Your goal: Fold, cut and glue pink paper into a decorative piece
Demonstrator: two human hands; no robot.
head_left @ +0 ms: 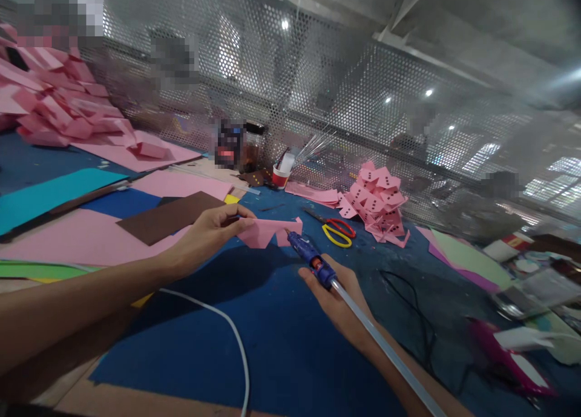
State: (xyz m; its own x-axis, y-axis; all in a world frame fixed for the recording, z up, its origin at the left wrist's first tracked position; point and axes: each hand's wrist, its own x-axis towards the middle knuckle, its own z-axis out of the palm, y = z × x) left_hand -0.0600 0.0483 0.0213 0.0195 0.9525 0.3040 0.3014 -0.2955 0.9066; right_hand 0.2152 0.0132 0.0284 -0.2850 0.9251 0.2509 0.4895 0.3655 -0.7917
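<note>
Near the middle, my left hand (229, 218) pinches the left end of a folded pink paper piece (262, 232) between thumb and fingers. My right hand (338, 290) is wrapped around a blue hot glue gun (315, 261) with a long clear glue stick (376, 335) sticking out of its back. The glue gun's tip is at the right part of the pink piece; whether it touches is hard to tell. Both hands are above the dark blue sheet (281, 344). Just beyond the gun lie scissors (338, 232) with red and yellow handles.
A pile of pink folded pieces (68, 102) rises at the left, by turquoise (59, 193) and brown sheets (170, 216). Dotted pink pieces (379, 199) are heaped right of the scissors. A red-white cup (281, 176) stands by the mesh wall (290, 90). A white cable (227, 320) crosses the front.
</note>
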